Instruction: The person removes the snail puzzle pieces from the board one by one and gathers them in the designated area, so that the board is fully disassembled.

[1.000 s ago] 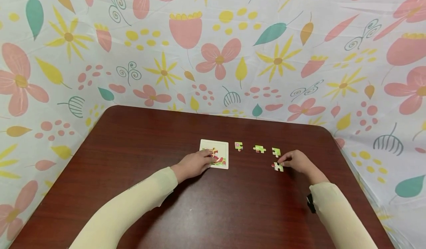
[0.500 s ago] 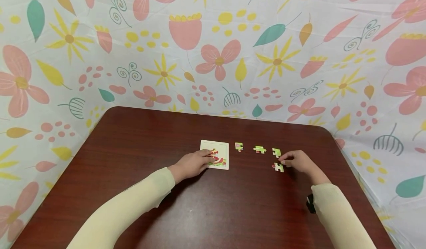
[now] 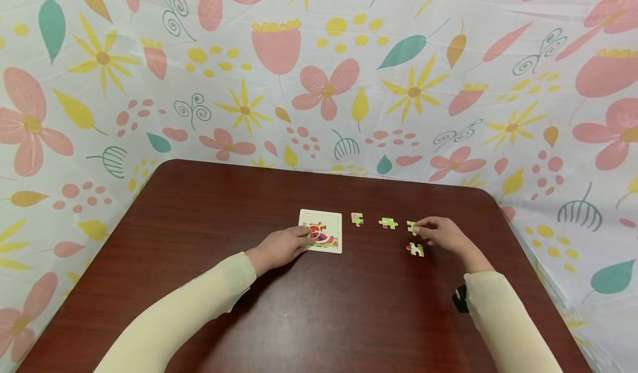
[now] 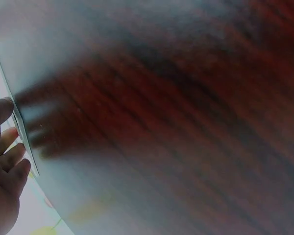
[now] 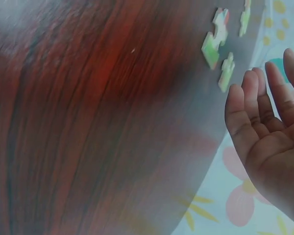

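Note:
A square, cream-bordered picture puzzle board (image 3: 325, 218) lies on the table, showing a red figure and green grass. The left hand (image 3: 283, 246) rests on its left side. Fingers (image 4: 17, 169) and thumb lie along the board's thin edge (image 4: 25, 134) in the left wrist view. Over to the right, the right hand (image 3: 445, 235) reaches to a green puzzle piece (image 3: 411, 227), its thumb and forefinger beside it and partly covering it. In the right wrist view the right hand (image 5: 269, 132) has loose fingers, with no piece visible between them. Another puzzle piece (image 3: 416, 250) lies just nearer.
Two more loose puzzle pieces lie between board and right hand: one with a pink flower (image 3: 357, 219), one green (image 3: 388, 223). The brown wooden table (image 3: 319, 317) meets a floral cloth backdrop (image 3: 279, 96) behind. A black band (image 3: 461, 299) is on the right wrist.
The right hand has moved from the nearer right piece up to the farther one. The left hand has drawn back slightly to the left, uncovering more of the board's picture.

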